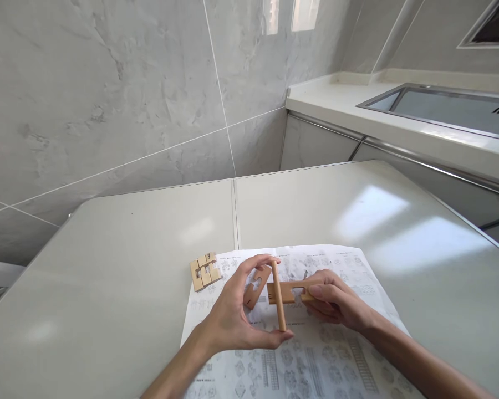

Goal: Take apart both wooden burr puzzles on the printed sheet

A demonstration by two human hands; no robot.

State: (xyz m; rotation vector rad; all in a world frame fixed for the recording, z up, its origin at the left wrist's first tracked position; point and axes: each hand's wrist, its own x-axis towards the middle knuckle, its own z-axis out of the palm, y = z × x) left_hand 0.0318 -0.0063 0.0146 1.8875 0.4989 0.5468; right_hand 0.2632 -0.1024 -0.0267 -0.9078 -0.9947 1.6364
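Note:
Between the thumb and fingertips of my left hand is a flat wooden puzzle piece, seen edge-on and standing nearly upright. My right hand pinches a second notched wooden piece by its right end. This second piece lies crosswise, and its left end, with dark marks, shows past the left-hand piece. I cannot tell whether the two pieces touch. Beyond my left fingers, another notched wooden piece appears to lie tilted on the printed sheet.
A small group of interlocked pale wooden pieces, marked "3", sits at the sheet's upper left corner. The sheet lies on a glossy pale table. Behind stands a grey tiled wall; a white counter runs along the right.

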